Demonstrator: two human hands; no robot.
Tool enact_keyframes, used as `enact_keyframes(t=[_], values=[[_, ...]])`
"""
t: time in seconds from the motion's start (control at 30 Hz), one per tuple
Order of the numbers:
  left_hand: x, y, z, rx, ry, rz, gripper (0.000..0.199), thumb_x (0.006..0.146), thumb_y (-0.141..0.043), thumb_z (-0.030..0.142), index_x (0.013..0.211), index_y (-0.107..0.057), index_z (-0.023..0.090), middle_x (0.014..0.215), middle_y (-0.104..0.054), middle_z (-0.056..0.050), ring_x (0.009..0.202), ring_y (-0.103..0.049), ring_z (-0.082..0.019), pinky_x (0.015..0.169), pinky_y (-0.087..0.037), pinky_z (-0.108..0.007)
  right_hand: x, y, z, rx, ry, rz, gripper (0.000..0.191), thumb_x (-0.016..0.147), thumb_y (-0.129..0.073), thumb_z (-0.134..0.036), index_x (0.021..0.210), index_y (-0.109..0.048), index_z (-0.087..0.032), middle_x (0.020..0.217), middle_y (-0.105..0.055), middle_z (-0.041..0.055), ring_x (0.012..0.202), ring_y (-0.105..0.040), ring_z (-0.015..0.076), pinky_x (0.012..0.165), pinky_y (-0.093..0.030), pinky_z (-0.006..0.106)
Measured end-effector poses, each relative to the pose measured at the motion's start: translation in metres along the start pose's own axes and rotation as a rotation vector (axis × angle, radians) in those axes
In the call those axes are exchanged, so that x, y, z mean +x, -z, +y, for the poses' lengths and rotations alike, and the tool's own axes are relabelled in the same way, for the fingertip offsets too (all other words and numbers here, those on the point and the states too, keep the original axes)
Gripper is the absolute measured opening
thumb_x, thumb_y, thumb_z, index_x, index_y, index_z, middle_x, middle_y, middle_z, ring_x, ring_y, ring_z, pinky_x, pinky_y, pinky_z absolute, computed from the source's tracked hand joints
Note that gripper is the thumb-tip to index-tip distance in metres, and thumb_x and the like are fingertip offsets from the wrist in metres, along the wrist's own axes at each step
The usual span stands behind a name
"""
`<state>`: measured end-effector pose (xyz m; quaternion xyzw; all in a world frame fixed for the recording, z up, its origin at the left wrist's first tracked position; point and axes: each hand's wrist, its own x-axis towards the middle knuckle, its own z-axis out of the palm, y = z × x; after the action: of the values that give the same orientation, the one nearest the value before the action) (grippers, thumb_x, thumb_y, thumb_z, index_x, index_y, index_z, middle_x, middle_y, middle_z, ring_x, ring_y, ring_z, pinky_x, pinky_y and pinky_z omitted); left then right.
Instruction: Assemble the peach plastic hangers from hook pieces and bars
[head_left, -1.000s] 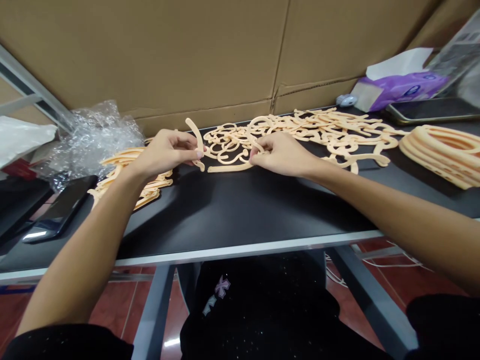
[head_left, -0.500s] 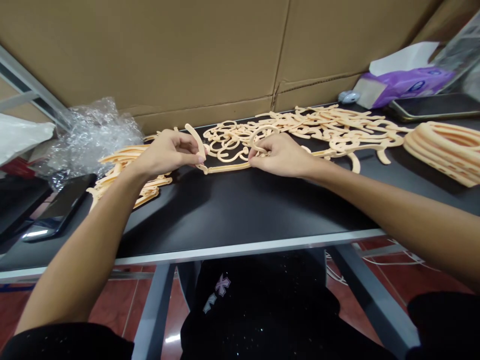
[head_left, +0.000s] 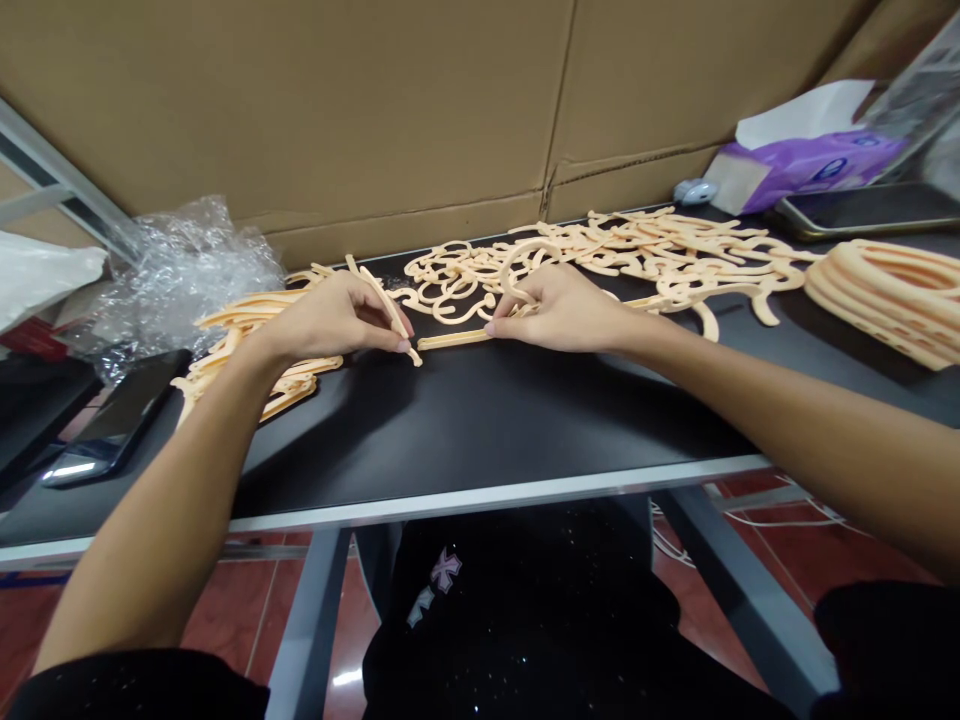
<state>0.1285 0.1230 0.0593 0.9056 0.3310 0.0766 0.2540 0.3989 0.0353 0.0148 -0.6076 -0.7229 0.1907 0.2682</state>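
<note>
My left hand (head_left: 330, 320) pinches a curved peach plastic strip (head_left: 388, 312) between thumb and fingers, its lower tip past my fingertips. My right hand (head_left: 562, 310) grips a looped peach plastic piece (head_left: 525, 258) at its base, and the loop rises above my fingers. Between my hands lies a straight peach plastic bar (head_left: 454, 340). Its right end runs under my right fingers, so I cannot tell whether it joins the loop. Just behind my hands spreads a tangled pile of similar peach pieces (head_left: 637, 240).
Hands and pieces rest on a black table with a metal front edge (head_left: 480, 492). A peach pile (head_left: 247, 320) lies left, a ring-shaped stack (head_left: 892, 305) right. Also present: bubble wrap (head_left: 195, 270), a phone (head_left: 120, 415), a purple tissue pack (head_left: 806, 170), cardboard behind (head_left: 300, 110).
The curved strip in my left hand has tilted from upright to leaning, its lower tip moving right. My right hand has shifted slightly left, and the loop now stands higher above it.
</note>
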Motion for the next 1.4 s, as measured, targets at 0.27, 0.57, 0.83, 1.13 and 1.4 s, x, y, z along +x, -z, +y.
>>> enact_keyframes(t=[0.27, 0.57, 0.83, 1.13, 1.4], values=[[-0.003, 0.000, 0.009, 0.019, 0.029, -0.159, 0.032, 0.079, -0.074, 0.052, 0.086, -0.084, 0.023, 0.076, -0.076, 0.000, 0.071, -0.069, -0.016, 0.063, -0.050, -0.022, -0.001, 0.005, -0.003, 0.022, 0.016, -0.034, 0.016, 0.080, -0.073, -0.029, 0.082, -0.083, -0.016, 0.078, -0.074, 0.0032, 0.073, -0.062, 0.0164, 0.067, -0.043, 0.032], [-0.005, 0.004, 0.006, 0.019, 0.010, 0.049, 0.034, 0.079, -0.078, 0.050, 0.078, -0.081, 0.017, 0.082, -0.078, -0.007, 0.074, -0.069, -0.018, 0.065, -0.051, -0.026, -0.005, 0.012, -0.012, 0.021, -0.028, -0.106, 0.014, 0.079, -0.074, -0.031, 0.078, -0.082, -0.019, 0.068, -0.069, 0.0002, 0.063, -0.056, 0.0130, 0.063, -0.040, 0.030], [-0.004, 0.000, 0.003, 0.033, -0.003, 0.049, 0.037, 0.080, -0.077, 0.053, 0.075, -0.080, 0.017, 0.076, -0.076, -0.006, 0.069, -0.066, -0.016, 0.061, -0.048, -0.026, -0.005, 0.014, -0.010, -0.031, -0.014, -0.135, 0.017, 0.080, -0.074, -0.033, 0.084, -0.084, -0.020, 0.069, -0.068, 0.0006, 0.066, -0.057, 0.0146, 0.063, -0.039, 0.030], [-0.003, 0.000, 0.005, -0.039, 0.037, -0.043, 0.032, 0.080, -0.075, 0.051, 0.080, -0.077, 0.018, 0.072, -0.074, -0.001, 0.067, -0.066, -0.014, 0.062, -0.047, -0.023, -0.005, 0.013, -0.010, -0.024, 0.006, -0.135, 0.018, 0.080, -0.073, -0.033, 0.084, -0.083, -0.018, 0.071, -0.070, 0.0006, 0.066, -0.058, 0.0144, 0.065, -0.040, 0.029], [-0.001, -0.002, -0.002, -0.021, 0.044, -0.069, 0.034, 0.080, -0.073, 0.054, 0.078, -0.074, 0.020, 0.074, -0.073, -0.001, 0.074, -0.069, -0.017, 0.066, -0.048, -0.024, -0.005, 0.013, -0.008, -0.008, 0.033, -0.137, 0.015, 0.079, -0.073, -0.031, 0.082, -0.082, -0.020, 0.074, -0.072, 0.0013, 0.068, -0.059, 0.0151, 0.066, -0.042, 0.030]])
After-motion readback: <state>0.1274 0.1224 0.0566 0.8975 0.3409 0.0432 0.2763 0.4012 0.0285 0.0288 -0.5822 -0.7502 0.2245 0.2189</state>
